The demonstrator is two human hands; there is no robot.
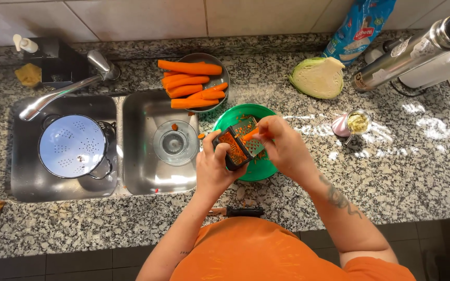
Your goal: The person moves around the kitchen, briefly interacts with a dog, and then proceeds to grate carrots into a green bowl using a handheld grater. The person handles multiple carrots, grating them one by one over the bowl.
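Orange shreds lie in one green bowl (256, 169) at the centre of the frame, where the left hand (214, 169) wraps its fingers around one black grater (238, 145), tilted over the bowl. Immediately right of the grater, the right hand (282, 145) pinches one carrot piece (251, 134) against its face, long axis slanting toward upper right. About six whole carrots (191, 83) fill one grey dish (223, 78) above, beside one halved cabbage (317, 77).
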